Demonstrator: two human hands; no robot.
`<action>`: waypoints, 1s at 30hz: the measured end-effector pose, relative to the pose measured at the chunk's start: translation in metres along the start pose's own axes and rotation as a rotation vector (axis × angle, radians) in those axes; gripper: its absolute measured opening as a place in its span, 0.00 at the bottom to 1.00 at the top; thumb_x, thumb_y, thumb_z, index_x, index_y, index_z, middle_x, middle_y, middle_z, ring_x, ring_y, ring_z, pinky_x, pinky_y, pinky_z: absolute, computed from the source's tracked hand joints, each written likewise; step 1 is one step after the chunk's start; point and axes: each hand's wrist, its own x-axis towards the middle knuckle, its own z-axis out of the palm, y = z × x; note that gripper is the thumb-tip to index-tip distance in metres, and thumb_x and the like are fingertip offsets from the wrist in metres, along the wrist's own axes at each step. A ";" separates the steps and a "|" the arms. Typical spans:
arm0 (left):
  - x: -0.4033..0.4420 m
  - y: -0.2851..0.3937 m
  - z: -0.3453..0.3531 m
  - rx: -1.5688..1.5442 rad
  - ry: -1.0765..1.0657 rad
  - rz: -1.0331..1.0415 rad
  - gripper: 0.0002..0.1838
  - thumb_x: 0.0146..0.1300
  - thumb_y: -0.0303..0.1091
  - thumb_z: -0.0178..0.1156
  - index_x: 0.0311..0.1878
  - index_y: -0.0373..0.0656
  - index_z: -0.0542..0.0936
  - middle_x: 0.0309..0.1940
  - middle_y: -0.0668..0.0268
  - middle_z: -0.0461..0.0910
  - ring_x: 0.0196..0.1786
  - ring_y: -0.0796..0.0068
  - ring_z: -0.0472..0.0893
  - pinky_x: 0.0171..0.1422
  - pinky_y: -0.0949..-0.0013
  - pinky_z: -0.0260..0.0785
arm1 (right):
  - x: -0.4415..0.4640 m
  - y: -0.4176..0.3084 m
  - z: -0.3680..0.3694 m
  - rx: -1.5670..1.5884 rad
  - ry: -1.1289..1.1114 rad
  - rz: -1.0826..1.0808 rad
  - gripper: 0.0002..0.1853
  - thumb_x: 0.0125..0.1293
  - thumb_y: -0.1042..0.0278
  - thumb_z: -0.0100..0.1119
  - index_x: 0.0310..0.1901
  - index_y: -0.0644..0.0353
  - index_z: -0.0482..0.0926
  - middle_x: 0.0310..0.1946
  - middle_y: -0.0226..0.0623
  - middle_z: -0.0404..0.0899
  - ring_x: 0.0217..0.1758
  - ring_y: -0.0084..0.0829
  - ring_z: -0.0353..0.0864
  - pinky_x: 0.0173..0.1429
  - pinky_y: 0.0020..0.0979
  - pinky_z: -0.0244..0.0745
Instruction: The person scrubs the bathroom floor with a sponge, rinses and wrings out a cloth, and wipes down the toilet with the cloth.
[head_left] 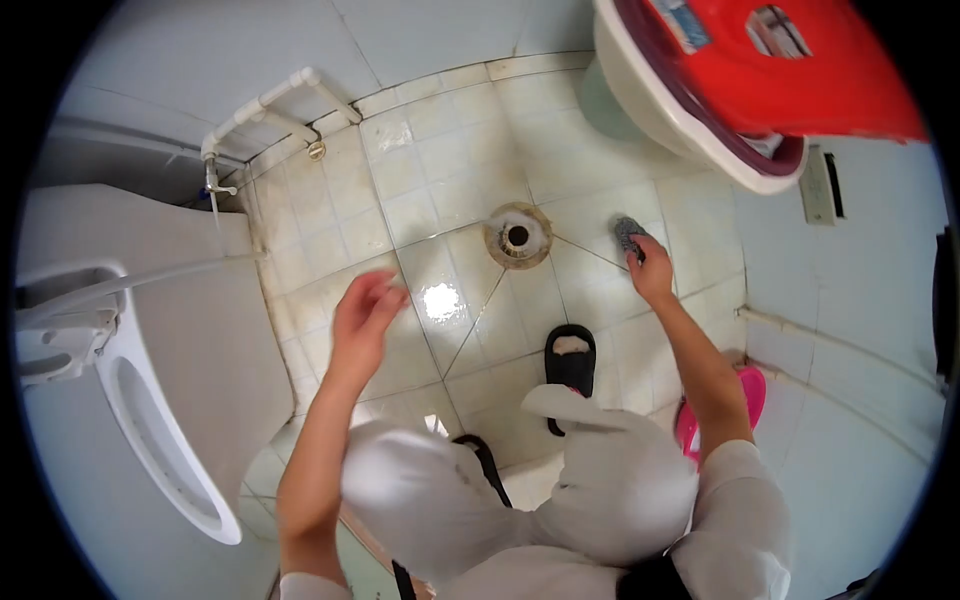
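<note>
R hand (652, 268) has the grey pad (628, 228), fingers closed on its near end; exact grip partly hidden under the hand. Pad's at/just above the floor (590, 285), right of the drain (518, 237), approx level w/ it & clear of it. Can't tell if the pad's pressed on the tile. Pad sticks out past the fingers, far side & a touch left; long axis approx near-far, far end leaning slightly left.

Key relation: drain is left of pad, bare tile btwn. R hand is the one on the pad; L hand (368, 312) is well left, on the other side of the drain, so R is nearer by a lot.

L fingers loosely curled, part-spread, nothing visible in them; slight blur. Black slipper (569, 377) is nearside, btwn the hands. White basin (640, 85) far right, beyond R hand.
</note>
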 end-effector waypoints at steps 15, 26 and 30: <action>-0.083 -0.042 -0.108 0.093 0.405 -0.222 0.16 0.72 0.35 0.56 0.58 0.37 0.75 0.40 0.65 0.81 0.44 0.74 0.79 0.53 0.69 0.72 | -0.074 -0.133 0.104 0.087 -0.617 -0.870 0.35 0.53 0.42 0.70 0.61 0.52 0.77 0.76 0.51 0.57 0.78 0.56 0.54 0.77 0.64 0.49; -0.069 -0.014 -0.071 -0.001 0.315 -0.223 0.19 0.70 0.36 0.60 0.59 0.36 0.74 0.42 0.65 0.79 0.47 0.72 0.79 0.57 0.64 0.73 | 0.131 -0.247 0.171 0.014 -0.162 -0.543 0.41 0.52 0.34 0.69 0.65 0.50 0.75 0.73 0.58 0.60 0.76 0.61 0.54 0.76 0.62 0.50; -0.092 -0.018 -0.074 -0.004 0.387 -0.199 0.19 0.70 0.36 0.60 0.59 0.35 0.74 0.41 0.65 0.79 0.47 0.71 0.79 0.57 0.64 0.72 | 0.122 -0.211 0.141 0.017 -0.382 -0.884 0.42 0.50 0.36 0.70 0.65 0.48 0.76 0.73 0.51 0.62 0.79 0.54 0.53 0.79 0.58 0.47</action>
